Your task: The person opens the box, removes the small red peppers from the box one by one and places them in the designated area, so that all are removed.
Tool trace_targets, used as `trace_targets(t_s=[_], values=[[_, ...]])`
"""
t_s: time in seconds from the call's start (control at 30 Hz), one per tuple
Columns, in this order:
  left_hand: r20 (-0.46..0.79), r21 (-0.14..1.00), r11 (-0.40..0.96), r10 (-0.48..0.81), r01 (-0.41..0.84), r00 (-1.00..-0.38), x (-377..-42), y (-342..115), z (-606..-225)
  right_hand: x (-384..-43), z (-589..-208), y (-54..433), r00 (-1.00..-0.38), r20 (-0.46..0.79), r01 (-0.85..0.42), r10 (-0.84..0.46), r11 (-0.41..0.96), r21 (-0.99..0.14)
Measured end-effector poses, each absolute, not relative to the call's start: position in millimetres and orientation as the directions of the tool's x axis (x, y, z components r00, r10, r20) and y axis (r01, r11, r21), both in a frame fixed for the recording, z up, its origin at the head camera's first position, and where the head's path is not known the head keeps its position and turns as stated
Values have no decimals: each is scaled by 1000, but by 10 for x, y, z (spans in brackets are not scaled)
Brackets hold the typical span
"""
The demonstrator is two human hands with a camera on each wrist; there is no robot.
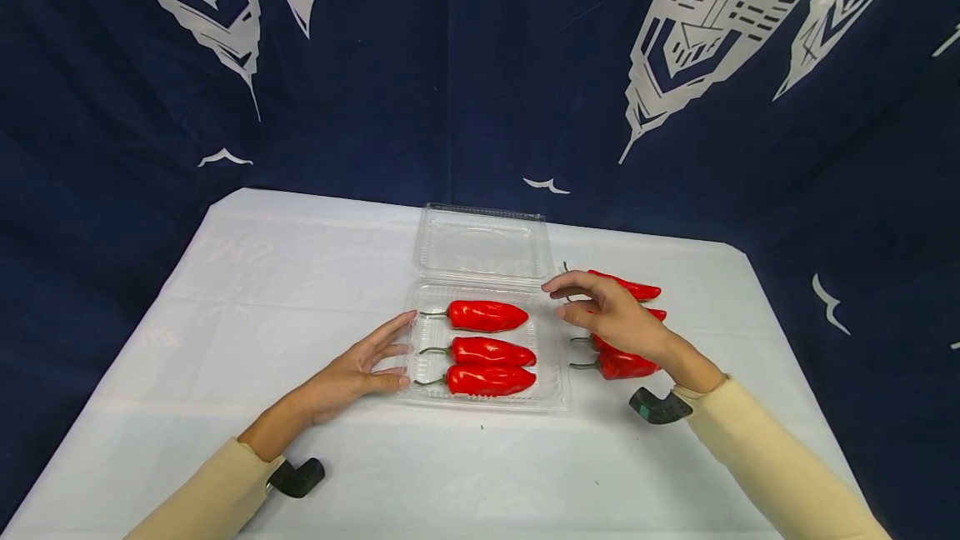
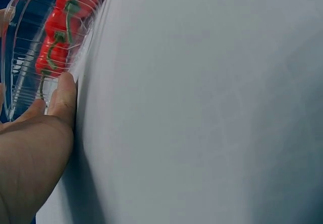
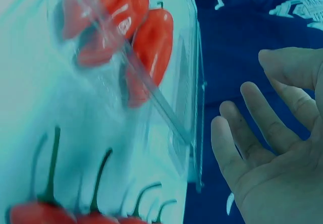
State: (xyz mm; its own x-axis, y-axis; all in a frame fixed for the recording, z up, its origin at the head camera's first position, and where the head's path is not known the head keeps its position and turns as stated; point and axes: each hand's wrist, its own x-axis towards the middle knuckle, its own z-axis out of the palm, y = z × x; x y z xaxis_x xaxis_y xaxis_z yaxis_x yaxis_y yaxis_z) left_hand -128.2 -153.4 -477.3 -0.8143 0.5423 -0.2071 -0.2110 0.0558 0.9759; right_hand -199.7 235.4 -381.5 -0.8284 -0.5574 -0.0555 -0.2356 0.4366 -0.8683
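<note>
A clear plastic clamshell box [image 1: 551, 390] lies with its lid [image 1: 483, 246] folded back. Inside its base are three red peppers, a far one [image 1: 487, 316], a middle one [image 1: 492, 351] and a near one [image 1: 491, 380], stems pointing left. Against the box's left wall rest the fingertips of my left hand [image 1: 348, 373], fingers extended. My right hand [image 1: 618, 315] hovers by the box's right edge, fingers loosely bent and apart, holding nothing, as the right wrist view confirms. Beneath and beside it lie several more red peppers [image 1: 626, 366], partly hidden by that hand.
A white cloth [image 1: 300, 290] covers the table. Behind it hangs a dark blue curtain [image 1: 420, 107] with white printed buildings. Dark wrist devices [image 1: 298, 477] sit at both sleeves. The raised lid edge stands near the curtain.
</note>
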Motion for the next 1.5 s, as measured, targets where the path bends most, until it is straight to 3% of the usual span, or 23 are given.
trace_targets(t_s=[0.37,0.77,1.5], values=[[-205,977,58,545,-207,-813,-1285,-1535,-4767,-1936,-3931,2058,-735,-119,-167,-668,349,-922],[-198,978,50,549,-205,-812,-1288,-1540,-4780,-1917,-4176,1812,-711,-169,-100,-683,337,-936],[-202,977,59,540,-203,-817,-1282,-1533,-4771,-1907,-4375,1643,-674,-128,-342,-727,461,-819]])
